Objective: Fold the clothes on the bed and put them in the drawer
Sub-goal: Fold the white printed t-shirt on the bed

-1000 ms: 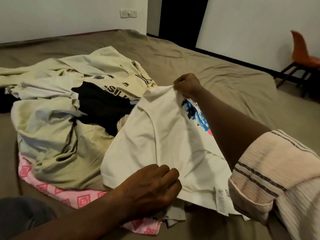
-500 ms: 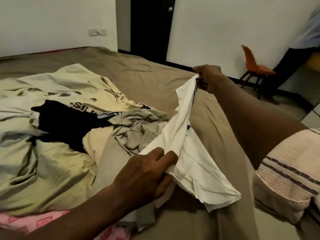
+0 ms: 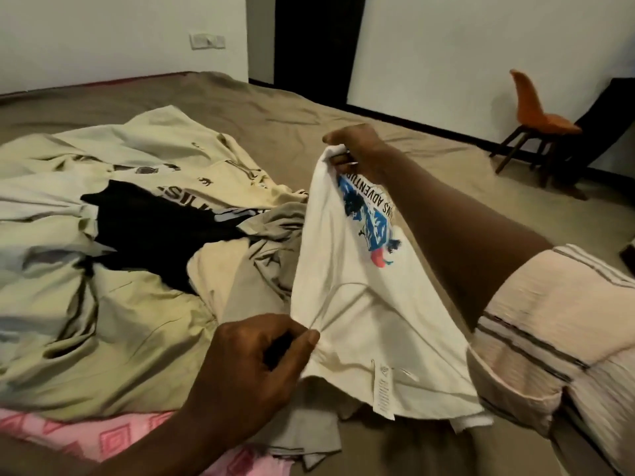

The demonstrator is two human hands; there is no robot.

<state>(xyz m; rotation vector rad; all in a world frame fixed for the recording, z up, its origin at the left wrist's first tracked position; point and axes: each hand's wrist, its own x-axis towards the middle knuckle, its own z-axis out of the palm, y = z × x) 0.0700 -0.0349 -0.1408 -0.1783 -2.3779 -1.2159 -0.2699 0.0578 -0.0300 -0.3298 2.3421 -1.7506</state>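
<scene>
A white T-shirt (image 3: 364, 304) with a blue and pink print hangs stretched between my two hands above the bed (image 3: 309, 115). My right hand (image 3: 357, 151) grips its far upper edge. My left hand (image 3: 261, 365) pinches its near left edge between thumb and fingers. A care label dangles from the shirt's lower hem. To the left lies a pile of clothes (image 3: 113, 269): a cream printed shirt, a black garment, a pale green one, a grey one and a pink patterned cloth at the bottom. No drawer is in view.
The brown bedsheet stretches bare beyond the pile toward the far wall. An orange chair (image 3: 536, 115) stands on the floor at the right, with a dark shape beside it. A dark doorway (image 3: 316, 39) is behind the bed.
The white shirt has turned and spread, so its printed side now faces me. My right hand has come lower and nearer; my left hand shifted from a bunched grip to a pinch on the edge.
</scene>
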